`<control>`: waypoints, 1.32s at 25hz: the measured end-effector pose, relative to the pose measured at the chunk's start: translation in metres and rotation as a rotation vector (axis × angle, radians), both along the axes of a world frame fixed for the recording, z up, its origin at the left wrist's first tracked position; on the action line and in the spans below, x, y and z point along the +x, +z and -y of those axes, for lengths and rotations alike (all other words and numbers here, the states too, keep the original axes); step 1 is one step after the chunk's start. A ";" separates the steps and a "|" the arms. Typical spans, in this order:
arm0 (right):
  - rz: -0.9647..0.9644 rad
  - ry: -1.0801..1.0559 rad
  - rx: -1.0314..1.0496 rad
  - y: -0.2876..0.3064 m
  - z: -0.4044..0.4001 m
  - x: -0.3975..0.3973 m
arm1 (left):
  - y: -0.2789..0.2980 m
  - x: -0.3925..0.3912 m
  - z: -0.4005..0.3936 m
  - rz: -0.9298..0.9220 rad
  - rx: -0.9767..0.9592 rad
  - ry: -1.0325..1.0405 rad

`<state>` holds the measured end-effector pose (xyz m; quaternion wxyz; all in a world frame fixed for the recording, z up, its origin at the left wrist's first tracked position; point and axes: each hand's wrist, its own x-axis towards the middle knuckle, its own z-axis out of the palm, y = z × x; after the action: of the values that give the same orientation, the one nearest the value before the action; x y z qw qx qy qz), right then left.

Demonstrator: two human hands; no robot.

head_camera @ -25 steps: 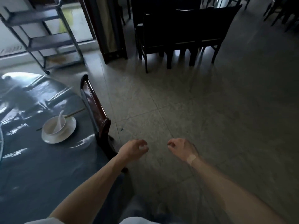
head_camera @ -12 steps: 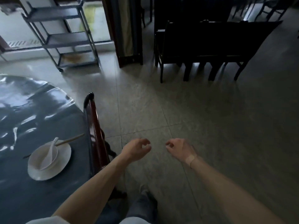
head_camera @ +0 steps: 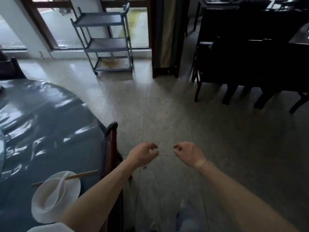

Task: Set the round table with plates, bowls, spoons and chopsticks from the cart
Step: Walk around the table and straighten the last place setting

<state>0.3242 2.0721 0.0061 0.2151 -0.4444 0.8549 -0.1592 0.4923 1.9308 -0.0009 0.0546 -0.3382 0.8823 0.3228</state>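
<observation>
Hanging loosely curled over the tiled floor, the left hand (head_camera: 142, 155) and right hand (head_camera: 189, 154) hold nothing. On the round surface (head_camera: 41, 124) at left, a plate (head_camera: 71, 190) carries a bowl (head_camera: 48, 193) with a spoon (head_camera: 58, 188); chopsticks (head_camera: 80, 175) lie just behind. A grey cart (head_camera: 107, 42) stands well apart by the glass doors.

Just one cam, head-mounted, wide-angle. It's looking forward and down past the bench (head_camera: 50, 118) edge, floor (head_camera: 167, 114) close below, cart (head_camera: 107, 44) farther off.
</observation>
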 end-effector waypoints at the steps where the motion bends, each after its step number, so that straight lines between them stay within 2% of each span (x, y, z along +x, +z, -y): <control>1: 0.005 0.033 -0.012 0.000 0.019 -0.010 | -0.002 -0.005 0.014 0.003 -0.011 0.028; 9: -0.012 0.476 0.001 -0.004 0.187 -0.075 | -0.005 -0.038 0.095 -0.006 -0.074 0.406; 15: -0.017 0.809 -0.043 0.008 0.287 -0.067 | 0.019 -0.022 0.113 -0.101 -0.080 0.766; 24: -0.008 1.264 -0.211 0.028 0.352 0.086 | 0.042 0.100 0.068 -0.171 -0.213 1.371; 28: -0.009 1.414 -0.190 0.024 0.354 0.162 | 0.034 0.166 0.034 -0.184 -0.146 1.622; 33: 0.006 1.524 -0.101 0.004 0.357 0.242 | 0.011 0.239 0.005 -0.186 -0.091 1.821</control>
<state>0.5658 1.7147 0.0106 0.2472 -0.9204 0.3028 -0.0069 0.7309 1.9262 0.0104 -0.3056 -0.8775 0.2878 0.2320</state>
